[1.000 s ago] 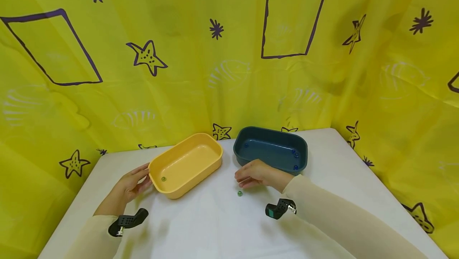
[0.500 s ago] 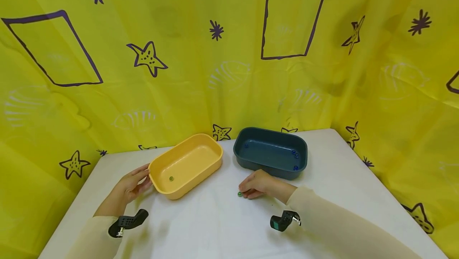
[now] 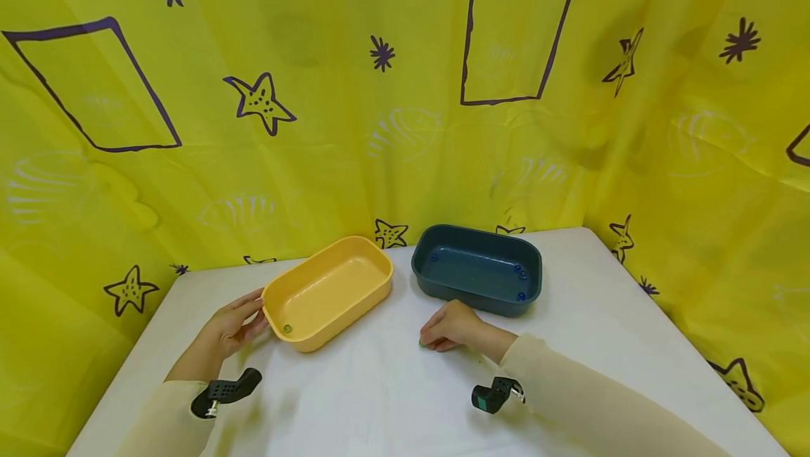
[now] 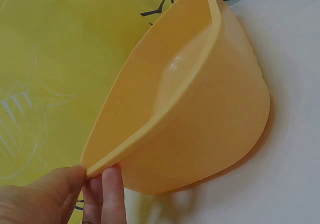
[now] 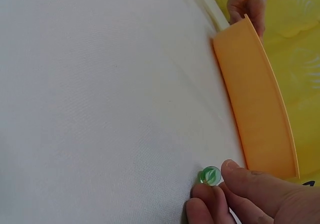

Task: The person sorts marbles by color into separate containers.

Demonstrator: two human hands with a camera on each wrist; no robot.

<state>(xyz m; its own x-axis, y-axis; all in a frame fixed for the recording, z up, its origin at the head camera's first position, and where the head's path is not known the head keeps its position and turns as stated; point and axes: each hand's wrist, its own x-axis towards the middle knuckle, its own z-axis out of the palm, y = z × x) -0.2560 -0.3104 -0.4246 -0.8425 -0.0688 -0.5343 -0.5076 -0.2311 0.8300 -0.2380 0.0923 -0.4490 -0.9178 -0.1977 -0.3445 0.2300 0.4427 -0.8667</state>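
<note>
My left hand [image 3: 233, 325] pinches the near left corner of a yellow tub [image 3: 342, 313], thumb on the rim and fingers beneath it, as the left wrist view shows. One green marble [image 3: 287, 328] lies inside that tub, close to the held corner. On the white tabletop my right hand [image 3: 452, 327] has another green marble [image 5: 210, 175], clear glass with a green swirl, between its thumb and fingertips; in the head view the fingers cover most of it. Just beyond that hand stands a dark teal tub [image 3: 471, 293] with several blue marbles [image 3: 522, 296] in it.
A yellow curtain [image 3: 329, 169] with dark drawings rises behind and along the sides of the white table [image 3: 361, 401]. Both tubs stand near the back edge, with a gap between them. Each wrist wears a black camera mount [image 3: 493, 396].
My right hand has come toward me from the teal tub's front wall and closed its fingertips on the green marble. In the yellow tub the marble has rolled about. My left hand stays put.
</note>
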